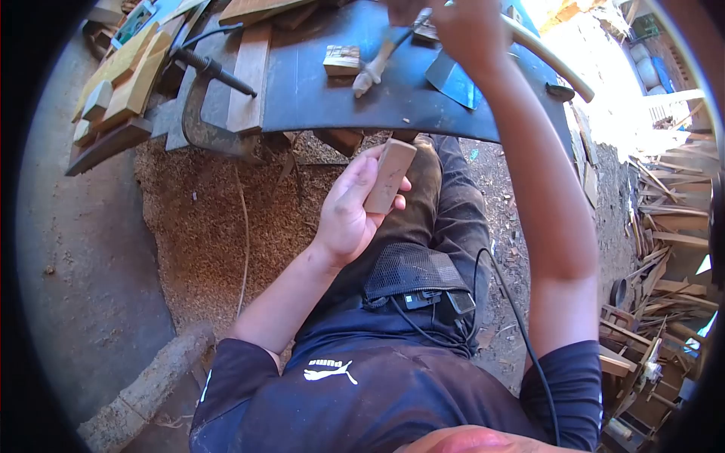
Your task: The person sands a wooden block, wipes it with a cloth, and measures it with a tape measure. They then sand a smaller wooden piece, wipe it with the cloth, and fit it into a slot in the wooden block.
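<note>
My left hand (350, 198) is closed around a small rectangular wooden block (391, 175), held above my lap with faint dark marks on its face. Over the far part of the bench my right hand (470, 34) reaches out; its fingers are blurred and partly cut off by the top edge. Close to it lies a tool with a pale, worn handle (371, 75) and a dark metal shaft. A flat metal blade (453, 81) is just below my right wrist, and a curved wooden handle (550, 59) extends to the right of it.
A blue-black bench top (302, 102) spans the front, bearing a small wood block (341, 60). A C-clamp (198, 113) grips its left side near stacked wood pieces (124, 72). Sawdust (200, 226) covers the floor; scrap wood (676, 219) piles up right. A cable (521, 332) hangs beside me.
</note>
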`<state>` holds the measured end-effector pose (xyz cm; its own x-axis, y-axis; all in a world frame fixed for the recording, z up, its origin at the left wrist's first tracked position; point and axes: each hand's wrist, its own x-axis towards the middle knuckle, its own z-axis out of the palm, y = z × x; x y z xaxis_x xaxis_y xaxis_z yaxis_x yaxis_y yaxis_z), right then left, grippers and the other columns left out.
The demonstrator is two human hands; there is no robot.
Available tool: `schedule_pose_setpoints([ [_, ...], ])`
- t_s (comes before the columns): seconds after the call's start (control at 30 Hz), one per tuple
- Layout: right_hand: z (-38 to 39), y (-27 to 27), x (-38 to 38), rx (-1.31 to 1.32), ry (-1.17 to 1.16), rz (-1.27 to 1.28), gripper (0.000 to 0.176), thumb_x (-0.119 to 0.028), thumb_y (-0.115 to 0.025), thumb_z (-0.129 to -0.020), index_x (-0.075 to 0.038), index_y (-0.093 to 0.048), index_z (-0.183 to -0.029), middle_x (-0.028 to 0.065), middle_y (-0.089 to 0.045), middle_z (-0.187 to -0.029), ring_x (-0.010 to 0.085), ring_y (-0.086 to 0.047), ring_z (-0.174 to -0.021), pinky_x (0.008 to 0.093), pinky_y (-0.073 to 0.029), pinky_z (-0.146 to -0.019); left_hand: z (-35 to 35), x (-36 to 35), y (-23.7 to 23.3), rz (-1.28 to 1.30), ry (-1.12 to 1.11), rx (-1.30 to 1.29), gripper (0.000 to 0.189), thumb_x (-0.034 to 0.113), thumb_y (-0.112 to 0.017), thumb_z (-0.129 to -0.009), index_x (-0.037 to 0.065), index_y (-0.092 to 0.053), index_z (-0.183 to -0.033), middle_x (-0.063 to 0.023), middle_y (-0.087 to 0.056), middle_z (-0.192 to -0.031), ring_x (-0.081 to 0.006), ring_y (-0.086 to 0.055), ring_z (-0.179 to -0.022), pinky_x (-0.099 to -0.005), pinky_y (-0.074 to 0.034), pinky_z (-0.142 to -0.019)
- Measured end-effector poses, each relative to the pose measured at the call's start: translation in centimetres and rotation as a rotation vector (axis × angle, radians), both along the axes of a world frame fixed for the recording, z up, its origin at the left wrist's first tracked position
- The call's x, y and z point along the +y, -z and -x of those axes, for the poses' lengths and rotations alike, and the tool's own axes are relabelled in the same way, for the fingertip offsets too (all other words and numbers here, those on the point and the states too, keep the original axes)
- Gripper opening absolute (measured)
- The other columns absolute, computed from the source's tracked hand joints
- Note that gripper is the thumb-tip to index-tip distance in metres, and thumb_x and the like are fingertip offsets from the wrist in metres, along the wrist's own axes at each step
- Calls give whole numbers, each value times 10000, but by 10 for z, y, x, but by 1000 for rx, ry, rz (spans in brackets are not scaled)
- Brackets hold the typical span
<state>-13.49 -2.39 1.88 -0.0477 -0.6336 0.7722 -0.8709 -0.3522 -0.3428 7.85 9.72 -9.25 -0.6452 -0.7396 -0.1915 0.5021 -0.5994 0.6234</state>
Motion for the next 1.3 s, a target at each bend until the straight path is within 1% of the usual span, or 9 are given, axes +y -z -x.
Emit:
schedule_pose_setpoints([
  [0.13, -5, -4, 99, 12, 144, -117, 161, -65, -669, -932, -12, -662, -1084, 149, -710, -959, 225, -714, -829, 315, -543, -741, 2, -9, 32, -111, 114, 472, 439, 341, -379, -1096, 20, -474, -1380, -86, -578, -1271, -183, -577, -1112, -334, -499, -878],
  [0.4, -46, 60, 214, -81, -24, -328, 114, 5, -683, -857, -21, -606, -938, 156, -604, -761, 318, -655, -648, 385, -503, -561, 66, 25, -23, -30, -29, 216, 513, 306, -425, -1085, 53, -356, -1526, -98, -589, -1324, -113, -604, -1068, -264, -496, -823],
  [0.53, -24, 47, 217, -170, 127, -126, 107, -14, -687, -901, -45, -589, -933, 67, -519, -609, 169, -526, -454, 316, -414, -451, 78, 52, -33, 137, 51, 172, 518, 272, -377, -1087, 0, -314, -1524, -123, -568, -1360, -202, -570, -1233, -349, -448, -1061],
  [0.63, -9, 46, 212, -294, 264, -25, 162, -34, -717, -905, -49, -557, -915, 40, -478, -564, 115, -490, -443, 304, -380, -428, 95, 73, -39, 108, 58, 196, 508, 318, -371, -1098, 3, -347, -1496, -117, -578, -1334, -198, -581, -1211, -342, -472, -1022],
  [0.7, -22, 53, 236, -274, 238, -96, 128, -36, -675, -904, -20, -550, -882, 152, -595, -711, 305, -623, -536, 392, -477, -488, 94, 67, -34, 172, 42, 163, 481, 314, -368, -1100, 0, -394, -1463, -120, -599, -1299, -194, -605, -1181, -332, -489, -1004],
  [0.8, -32, 62, 261, -312, 59, -100, 121, -53, -674, -917, -22, -558, -895, 150, -599, -709, 297, -645, -552, 374, -501, -515, 93, 62, -45, 365, 37, -45, 455, 296, -390, -1089, 0, -442, -1431, -119, -596, -1303, -178, -599, -1186, -325, -489, -1001],
  [0.97, -5, 50, 255, -475, 300, 18, 132, -83, -646, -960, -16, -534, -985, 116, -590, -659, 253, -635, -508, 356, -476, -466, 105, 87, -43, 323, 225, -108, 375, 354, -353, -1113, 68, -538, -1270, 62, -482, -743, -1, -364, -552, -180, -265, -485],
  [1.17, -36, 76, 281, -363, 258, -16, 201, -140, -620, -999, 0, -490, -1061, 134, -618, -657, 232, -672, -555, 342, -455, -470, 116, 80, -50, 614, 6, -142, 454, 410, -320, -1106, 28, -475, -1295, -42, -616, -907, -128, -600, -751, -306, -492, -651],
  [1.3, -11, 59, 273, -647, 298, -131, 203, -170, -592, -1023, -10, -482, -1080, 129, -642, -684, 215, -680, -573, 337, -460, -495, 98, 86, -33, 684, 293, -214, 497, 437, -333, -1096, 10, -414, -1338, -113, -597, -1021, -156, -596, -865, -291, -482, -762],
])
